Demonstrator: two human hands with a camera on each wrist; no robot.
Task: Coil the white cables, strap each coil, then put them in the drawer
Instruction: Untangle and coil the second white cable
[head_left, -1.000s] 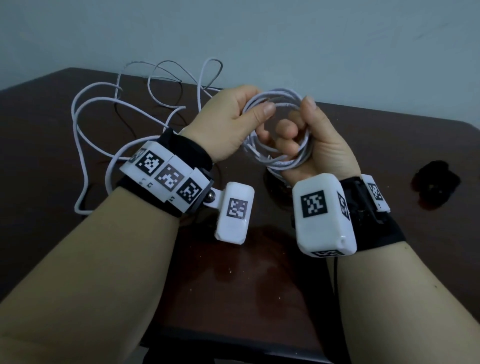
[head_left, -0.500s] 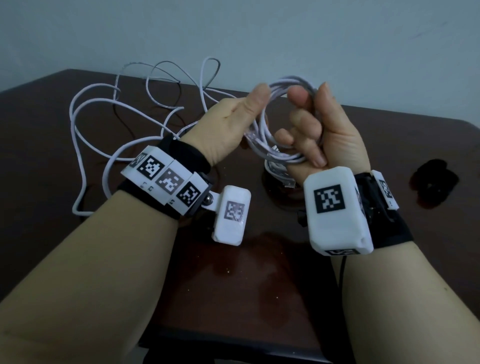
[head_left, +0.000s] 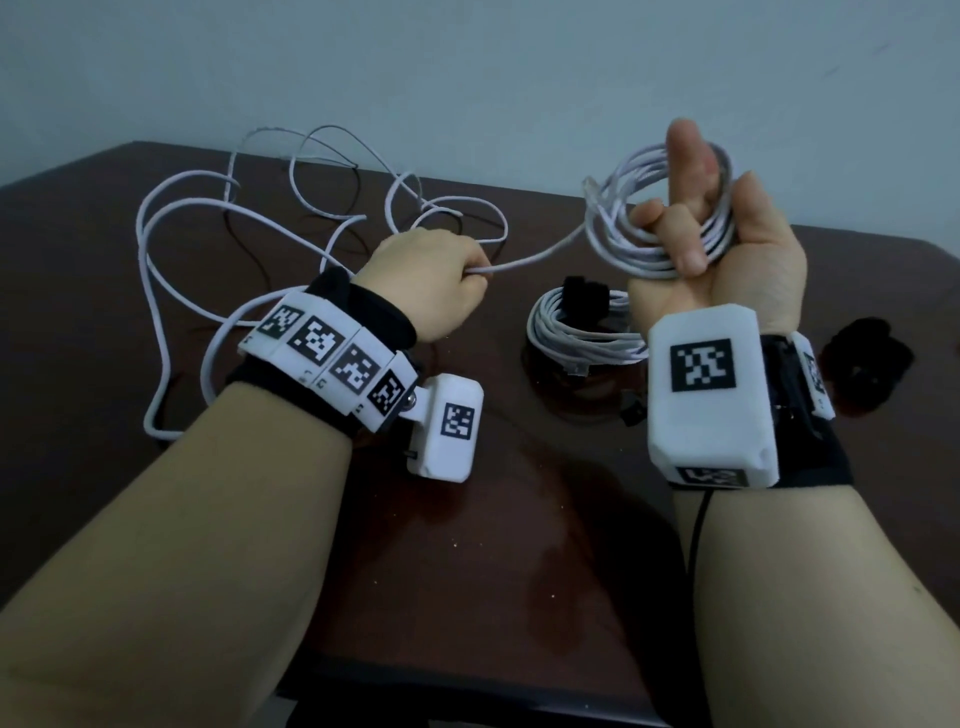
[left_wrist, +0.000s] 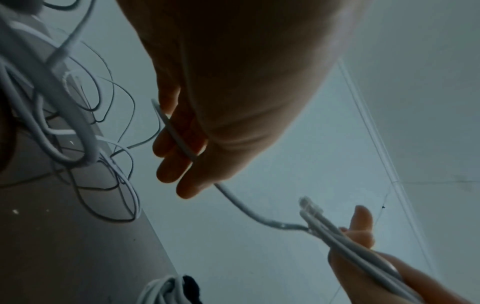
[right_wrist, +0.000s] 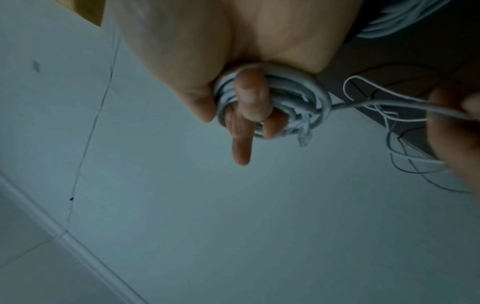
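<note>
My right hand (head_left: 727, 244) is raised palm-up and holds a partly wound white cable coil (head_left: 631, 244), its loops round my fingers (right_wrist: 250, 94), one finger pointing straight up. The coil's plug end (left_wrist: 306, 202) sticks out at the top. A taut strand (head_left: 535, 255) runs from the coil to my left hand (head_left: 431, 283), which grips it in a fist (left_wrist: 179, 142). The loose rest of the cable (head_left: 208, 208) sprawls in loops over the dark wooden table (head_left: 467, 571). A finished white coil (head_left: 576, 338) with a black strap (head_left: 584, 299) lies on the table under my right hand.
A black strap (head_left: 867, 364) lies at the table's right side. A pale wall rises behind the table's far edge. The table's near edge runs just below my forearms.
My hands have moved apart: the left slid back along the cable to the left and down, pulling a strand taut. The right rose with the coil, uncovering the strapped coil beneath.
</note>
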